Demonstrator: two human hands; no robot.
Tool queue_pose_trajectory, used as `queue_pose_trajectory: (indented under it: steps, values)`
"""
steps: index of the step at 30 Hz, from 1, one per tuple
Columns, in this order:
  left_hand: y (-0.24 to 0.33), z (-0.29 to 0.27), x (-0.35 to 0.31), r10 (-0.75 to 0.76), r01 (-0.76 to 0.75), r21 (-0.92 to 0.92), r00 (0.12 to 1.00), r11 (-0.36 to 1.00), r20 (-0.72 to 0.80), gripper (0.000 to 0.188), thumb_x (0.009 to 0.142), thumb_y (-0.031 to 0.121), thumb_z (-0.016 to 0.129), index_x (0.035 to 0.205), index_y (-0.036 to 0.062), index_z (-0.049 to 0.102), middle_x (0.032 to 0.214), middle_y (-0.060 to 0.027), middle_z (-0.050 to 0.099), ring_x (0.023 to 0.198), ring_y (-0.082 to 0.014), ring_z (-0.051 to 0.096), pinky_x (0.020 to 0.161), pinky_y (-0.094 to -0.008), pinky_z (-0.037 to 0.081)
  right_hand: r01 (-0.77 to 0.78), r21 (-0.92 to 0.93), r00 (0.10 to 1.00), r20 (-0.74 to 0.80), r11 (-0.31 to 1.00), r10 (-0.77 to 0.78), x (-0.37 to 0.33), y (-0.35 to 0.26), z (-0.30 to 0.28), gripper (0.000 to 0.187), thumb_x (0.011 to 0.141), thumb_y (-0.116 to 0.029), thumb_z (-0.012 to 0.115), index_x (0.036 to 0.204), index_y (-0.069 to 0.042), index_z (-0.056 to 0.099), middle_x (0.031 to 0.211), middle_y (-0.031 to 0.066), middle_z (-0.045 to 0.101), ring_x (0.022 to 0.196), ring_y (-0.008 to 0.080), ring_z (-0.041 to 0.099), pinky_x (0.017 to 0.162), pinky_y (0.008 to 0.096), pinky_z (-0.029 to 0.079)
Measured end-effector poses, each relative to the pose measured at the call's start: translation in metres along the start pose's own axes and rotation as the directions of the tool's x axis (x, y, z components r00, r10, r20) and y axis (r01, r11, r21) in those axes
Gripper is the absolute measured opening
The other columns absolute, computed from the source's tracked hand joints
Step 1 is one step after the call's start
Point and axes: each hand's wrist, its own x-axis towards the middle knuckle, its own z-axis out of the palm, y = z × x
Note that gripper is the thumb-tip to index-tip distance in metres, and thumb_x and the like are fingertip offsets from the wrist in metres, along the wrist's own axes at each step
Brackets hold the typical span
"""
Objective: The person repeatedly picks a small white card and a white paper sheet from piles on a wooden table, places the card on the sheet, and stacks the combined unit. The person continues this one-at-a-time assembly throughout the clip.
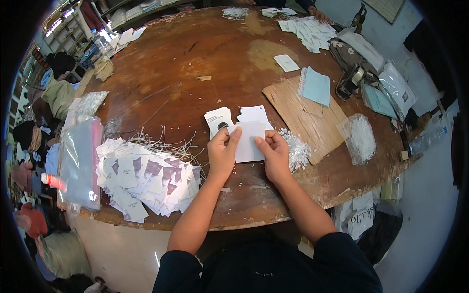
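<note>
Between my two hands are white card tags (250,150), held over the near part of the table. My left hand (223,150) pinches their left edge, thumb on top. The thumb of my right hand (275,152) presses on the right side, its fingers curled beneath. How many cards are in the grip I cannot tell. Just beyond lie a stack of printed tags with a dark circle (218,118) and a stack of white cards (254,114). Small clear plastic fasteners (296,150) are heaped beside my right hand. A large pile of strung tags (141,178) spreads left of my left forearm.
Clear plastic bags (80,166) lie at the left edge, a red-capped bottle (53,182) by them. On the right are a wooden board (312,132), a light-blue sheet (316,88), a fastener bag (360,140) and a tape dispenser (351,80). Another person's hand (318,13) rests near far tags (308,31).
</note>
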Motion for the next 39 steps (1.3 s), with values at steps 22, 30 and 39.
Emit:
queue_pose_trajectory:
  steps: [22, 30, 39]
  values:
    - [0.005, 0.004, -0.005, -0.001, 0.003, -0.05, 0.999, 0.999, 0.05, 0.029, 0.102, 0.027, 0.06, 0.097, -0.0014, 0.063, 0.078, -0.0015, 0.065, 0.069, -0.0036, 0.054, 0.062, -0.0231, 0.044, -0.01, -0.102, 0.999, -0.031, 0.995, 0.007, 0.0, -0.008, 0.0, 0.022, 0.098, -0.013, 0.064, 0.111, 0.004, 0.065, 0.102, 0.0068, 0.071, 0.089, 0.0089, 0.064, 0.081, 0.0248, 0.051]
    - [0.004, 0.004, -0.005, 0.027, -0.02, -0.074, 0.996, 0.997, 0.087, 0.03, 0.103, 0.027, 0.058, 0.091, -0.0001, 0.06, 0.078, 0.0008, 0.062, 0.07, -0.0025, 0.051, 0.061, -0.0229, 0.043, 0.013, -0.082, 1.0, -0.022, 0.997, -0.015, 0.0, -0.007, -0.003, 0.021, 0.097, -0.013, 0.064, 0.11, 0.004, 0.066, 0.099, 0.0057, 0.07, 0.086, 0.0082, 0.064, 0.079, 0.0243, 0.051]
    - [0.026, -0.002, -0.015, -0.066, 0.086, -0.143, 0.989, 0.986, 0.135, 0.029, 0.095, 0.022, 0.07, 0.11, -0.0024, 0.067, 0.099, -0.0064, 0.071, 0.085, -0.0082, 0.064, 0.075, -0.0243, 0.051, 0.096, -0.402, 0.993, -0.03, 0.91, -0.118, 0.001, -0.029, -0.019, 0.023, 0.095, -0.02, 0.067, 0.103, 0.002, 0.069, 0.092, 0.0074, 0.071, 0.08, 0.0133, 0.063, 0.073, 0.0279, 0.049]
